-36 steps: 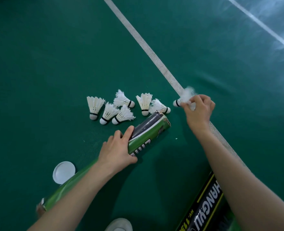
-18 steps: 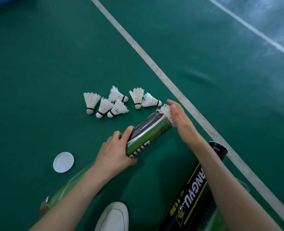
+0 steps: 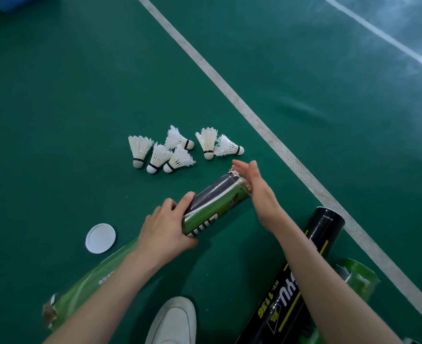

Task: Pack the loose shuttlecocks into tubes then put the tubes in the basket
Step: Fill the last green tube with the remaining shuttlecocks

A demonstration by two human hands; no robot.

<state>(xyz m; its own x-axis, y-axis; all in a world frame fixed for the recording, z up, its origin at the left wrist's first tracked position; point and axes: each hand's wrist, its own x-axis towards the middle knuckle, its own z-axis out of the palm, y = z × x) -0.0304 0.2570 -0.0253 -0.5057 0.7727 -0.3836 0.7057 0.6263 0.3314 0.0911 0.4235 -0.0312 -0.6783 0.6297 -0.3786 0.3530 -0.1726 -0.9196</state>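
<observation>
A long green and black tube [image 3: 215, 199] lies slanted on the court floor, its frayed open mouth pointing up and right. My left hand [image 3: 165, 227] grips it around the middle. My right hand [image 3: 257, 189] is flat against the tube's mouth, fingers straight and together, with nothing visible in it. Several loose white feather shuttlecocks [image 3: 177, 151] lie in a cluster on the floor just beyond the tube. The shuttlecock I carried earlier is out of sight, hidden behind my palm or inside the tube.
A round white tube cap [image 3: 100, 238] lies left of my left forearm. A black tube with yellow lettering [image 3: 296, 289] lies under my right forearm, with a torn green tube [image 3: 358, 279] beside it. A white shoe [image 3: 174, 321] is at the bottom. A white court line [image 3: 254, 120] runs diagonally.
My right hand brought a shuttlecock from the white line to the tube's mouth and now lies flat over the opening. The shuttlecock's feathers no longer show. My left hand kept its grip.
</observation>
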